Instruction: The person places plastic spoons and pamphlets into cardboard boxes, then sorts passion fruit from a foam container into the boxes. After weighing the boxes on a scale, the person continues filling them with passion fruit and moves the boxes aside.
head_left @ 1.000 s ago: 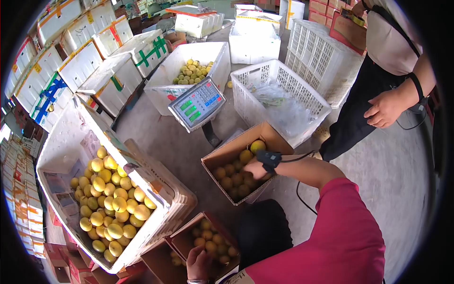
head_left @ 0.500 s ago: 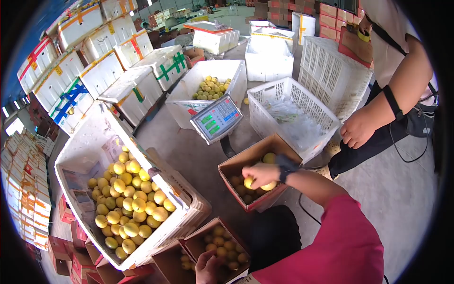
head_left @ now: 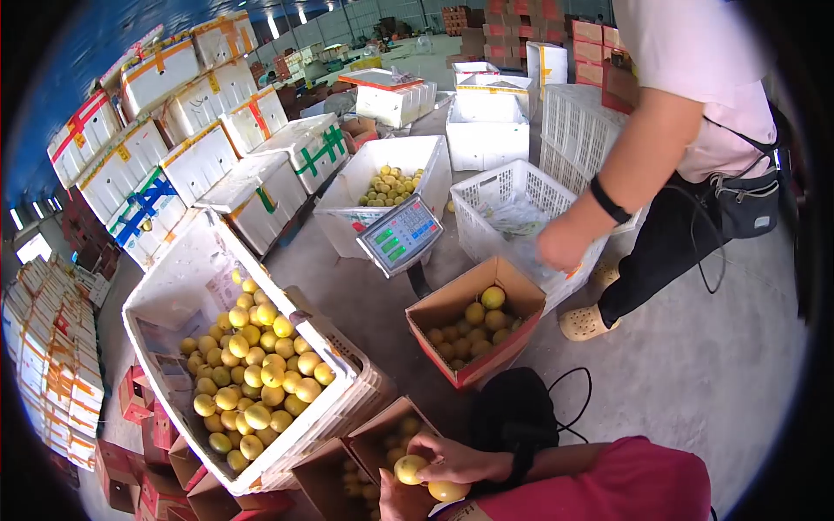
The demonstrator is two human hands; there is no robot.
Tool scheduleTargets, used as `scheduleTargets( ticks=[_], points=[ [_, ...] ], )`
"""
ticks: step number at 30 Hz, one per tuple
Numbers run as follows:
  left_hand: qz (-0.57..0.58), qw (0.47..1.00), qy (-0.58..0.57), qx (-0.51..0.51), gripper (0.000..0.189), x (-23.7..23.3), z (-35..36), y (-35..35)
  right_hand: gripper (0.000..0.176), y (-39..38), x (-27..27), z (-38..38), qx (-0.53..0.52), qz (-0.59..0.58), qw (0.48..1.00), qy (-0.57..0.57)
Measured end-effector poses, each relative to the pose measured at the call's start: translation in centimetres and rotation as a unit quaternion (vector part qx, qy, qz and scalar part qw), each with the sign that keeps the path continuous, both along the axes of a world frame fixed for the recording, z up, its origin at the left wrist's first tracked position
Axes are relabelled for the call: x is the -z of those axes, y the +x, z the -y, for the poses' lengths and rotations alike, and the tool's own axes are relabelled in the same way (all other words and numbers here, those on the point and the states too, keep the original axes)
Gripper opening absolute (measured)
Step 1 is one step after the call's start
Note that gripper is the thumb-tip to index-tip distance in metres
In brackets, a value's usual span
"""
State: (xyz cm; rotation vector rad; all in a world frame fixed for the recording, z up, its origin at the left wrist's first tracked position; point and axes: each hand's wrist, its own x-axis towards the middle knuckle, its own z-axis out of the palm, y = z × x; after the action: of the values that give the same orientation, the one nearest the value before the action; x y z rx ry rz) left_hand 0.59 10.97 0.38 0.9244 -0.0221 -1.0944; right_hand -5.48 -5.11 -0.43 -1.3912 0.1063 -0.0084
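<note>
Yellow fruit, clamped in the fingers of the right hand beside an open carton, with a second fruit just below. Grip lightly, fingertips spread, to spare the skin; left hand close by, finger closure impossible to tell.

Bright daylit hall, fisheye warp, black corners, white boxes near blown out

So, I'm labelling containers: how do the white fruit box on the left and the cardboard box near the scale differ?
The white box is larger; the cardboard box is smaller, brown inside and red outside. The white box shows far more fruit than the cardboard box. Both are open and hold round yellow fruit.
</note>
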Motion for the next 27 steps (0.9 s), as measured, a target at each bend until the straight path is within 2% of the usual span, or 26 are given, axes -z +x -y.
scheduleTargets(
  ticks=[4,6,7,8,10,13,15,18,21,22,24,26,27],
  points=[
    [-0.029,0.998,0.036,-0.047,0.066,0.3,-0.9,-1.2,0.040,-0.6,1.1,-2.4,-0.031,0.009,0.999,-0.025],
    [-0.131,0.989,-0.071,-0.026,0.068,3.7,-2.2,-0.7,0.039,-1.1,0.6,-3.8,-0.007,0.000,0.998,-0.070],
    [-0.063,0.996,-0.060,-0.005,0.068,3.8,-2.9,-0.7,0.039,-1.4,1.6,-4.8,0.026,0.052,0.994,-0.098],
    [-0.047,0.994,-0.102,0.009,0.065,4.5,-3.7,-0.5,0.042,-1.6,3.0,-6.0,0.046,0.104,0.988,-0.104],
    [-0.063,0.996,-0.056,0.018,0.070,4.0,-5.9,-0.7,0.046,-1.2,3.1,-7.2,0.030,0.189,0.966,-0.175],
    [-0.044,0.998,-0.050,0.006,0.082,4.2,-8.7,-1.1,0.057,-1.8,3.5,-9.5,0.017,0.223,0.950,-0.217],
    [-0.075,0.997,-0.030,0.001,0.081,5.0,-10.8,-1.4,0.060,-2.2,4.7,-11.5,-0.020,0.172,0.972,-0.161],
    [-0.116,0.992,0.030,0.029,0.078,5.9,-13.2,-1.7,0.067,-3.0,5.9,-13.2,-0.101,0.004,0.994,-0.030],
    [-0.072,0.993,0.076,0.060,0.079,5.3,-13.3,-0.7,0.063,-1.5,5.7,-11.9,-0.080,-0.062,0.994,-0.043],
    [-0.053,0.991,0.074,0.094,0.082,4.3,-13.1,0.6,0.058,-1.3,6.9,-11.1,-0.041,-0.040,0.995,-0.086],
    [0.036,0.995,0.067,0.070,0.085,3.9,-12.0,2.1,0.056,-0.1,6.7,-8.7,0.012,-0.104,0.993,-0.050],
    [0.084,0.992,0.031,0.094,0.081,2.3,-11.0,4.1,0.058,1.4,5.3,-6.2,0.131,-0.095,0.953,-0.256],
    [0.140,0.982,0.023,0.122,0.076,2.4,-10.8,5.1,0.058,2.4,4.0,-4.9,0.143,-0.081,0.939,-0.302]
  ],
)
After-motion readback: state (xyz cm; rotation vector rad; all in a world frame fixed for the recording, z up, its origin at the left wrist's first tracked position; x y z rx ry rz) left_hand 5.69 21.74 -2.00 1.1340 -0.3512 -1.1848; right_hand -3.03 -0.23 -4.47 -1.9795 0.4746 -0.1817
